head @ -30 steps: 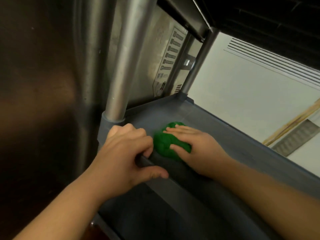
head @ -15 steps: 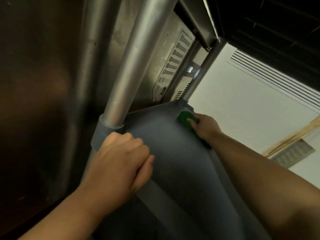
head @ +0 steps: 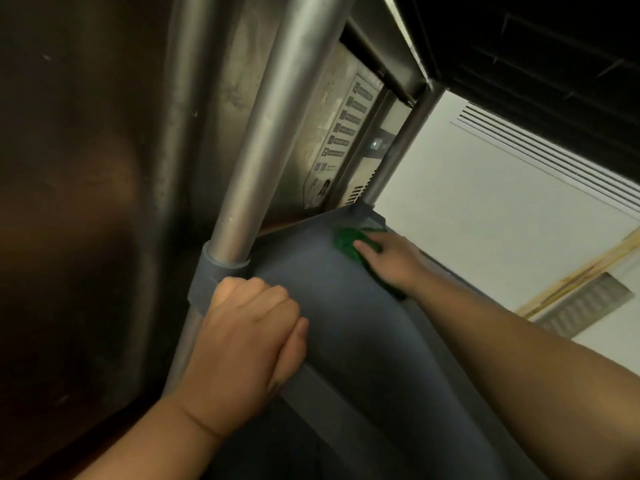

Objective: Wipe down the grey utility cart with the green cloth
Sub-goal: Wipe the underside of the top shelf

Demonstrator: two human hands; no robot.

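Your left hand grips grey cart edge | your right hand presses flat on green cloth | sticker too blurry to read

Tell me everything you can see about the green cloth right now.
The green cloth is a dark green, soft-looking rag, bunched up rather than spread flat. It lies on the shelf of the grey cart, in the far corner by the raised rim and the metal post. The right hand lies over it, thumb across the top, pressing it onto the shelf; a dark strip of it shows beneath the wrist. Much of it is hidden under the hand.
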